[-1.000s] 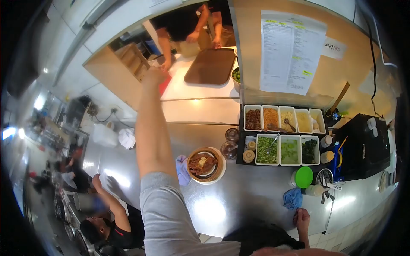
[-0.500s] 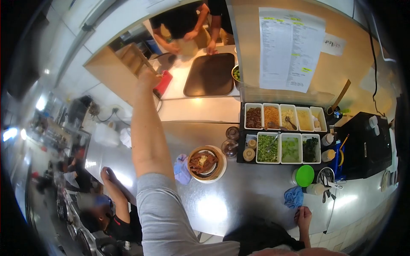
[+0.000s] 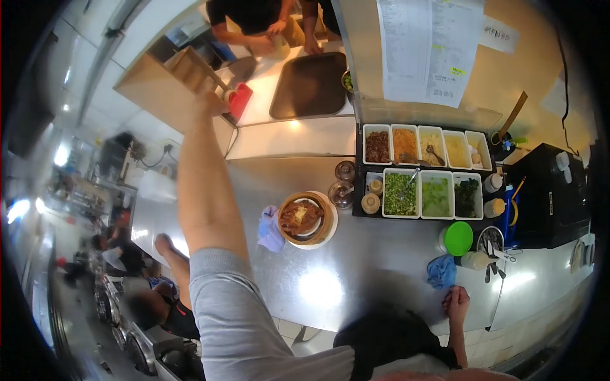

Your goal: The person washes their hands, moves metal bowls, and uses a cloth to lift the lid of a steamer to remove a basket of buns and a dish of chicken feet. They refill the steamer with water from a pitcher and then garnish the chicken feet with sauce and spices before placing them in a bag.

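Counter [image 3: 381, 251] of shiny metal runs below a warm-lit opening, where people [image 3: 251, 22] in dark tops stand behind a dark tray [image 3: 308, 86] on a white ledge [image 3: 292, 138]. Left of the tray sits the red thing [image 3: 240, 100] — bright, angular, pale at its near side. The left hand [image 3: 208, 105] is a blur beside it; I can't tell if it grips anything. The right hand [image 3: 455, 301] curls near a blue cloth [image 3: 441, 272] — whether closed, I can't tell.

Small wall note [image 3: 499, 34]: handwritten "MFN", rest unclear. Large sheet [image 3: 429, 54]: print too small.
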Action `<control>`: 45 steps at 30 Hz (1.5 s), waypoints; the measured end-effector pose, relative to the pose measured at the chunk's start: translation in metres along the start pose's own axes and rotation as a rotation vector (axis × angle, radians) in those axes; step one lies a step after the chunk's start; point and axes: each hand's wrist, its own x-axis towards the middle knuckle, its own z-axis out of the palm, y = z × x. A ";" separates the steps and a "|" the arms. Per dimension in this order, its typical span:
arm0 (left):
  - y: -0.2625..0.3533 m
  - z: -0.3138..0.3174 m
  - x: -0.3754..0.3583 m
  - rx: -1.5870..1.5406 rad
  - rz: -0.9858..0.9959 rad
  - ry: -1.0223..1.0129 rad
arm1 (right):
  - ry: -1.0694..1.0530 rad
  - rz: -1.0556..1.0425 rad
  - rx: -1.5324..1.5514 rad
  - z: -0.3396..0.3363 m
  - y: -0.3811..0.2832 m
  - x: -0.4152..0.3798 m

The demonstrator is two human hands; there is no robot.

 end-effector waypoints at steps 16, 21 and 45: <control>0.024 -0.017 -0.014 0.229 -0.026 -0.023 | -0.014 -0.008 0.145 -0.002 0.002 0.000; 0.034 -0.025 -0.042 0.152 0.012 0.125 | -0.010 -0.012 0.114 -0.002 0.001 0.000; -0.008 -0.024 -0.051 0.100 0.037 -0.059 | 0.015 0.000 0.170 0.000 0.001 -0.001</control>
